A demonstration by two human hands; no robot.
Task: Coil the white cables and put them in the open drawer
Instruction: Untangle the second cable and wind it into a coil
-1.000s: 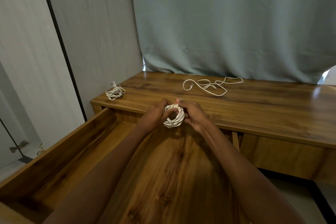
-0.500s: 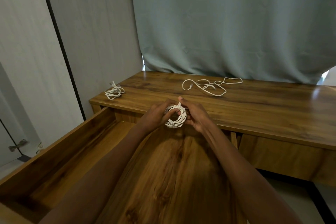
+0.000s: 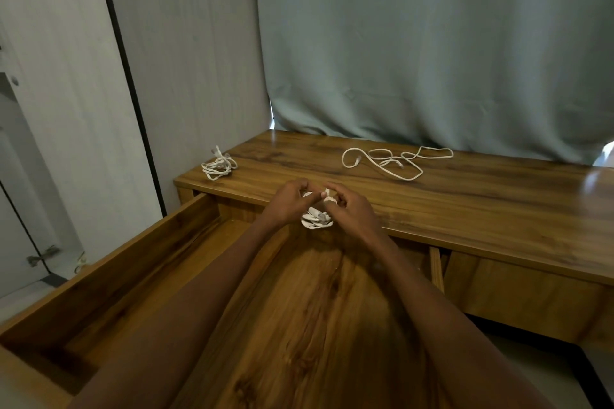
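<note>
Gripping one coiled cable (image 3: 315, 220), both hands (image 3: 319, 206) hover above the open drawer (image 3: 109, 279).

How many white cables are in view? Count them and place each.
3: one coiled bundle at the desk's left end, one loose cable by the curtain, one coil held in both hands.

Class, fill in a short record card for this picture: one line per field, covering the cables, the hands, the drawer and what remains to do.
Cable in hand: small white coil, held over the open drawer
Left hand: grip on the coil's left side
Right hand: pinches the coil's top
Coiled cable on desk: far left corner of the desk
Loose cable: uncoiled, by the curtain
Cables visible in drawer: none
Left to do: place held coil, coil the loose cable
</note>
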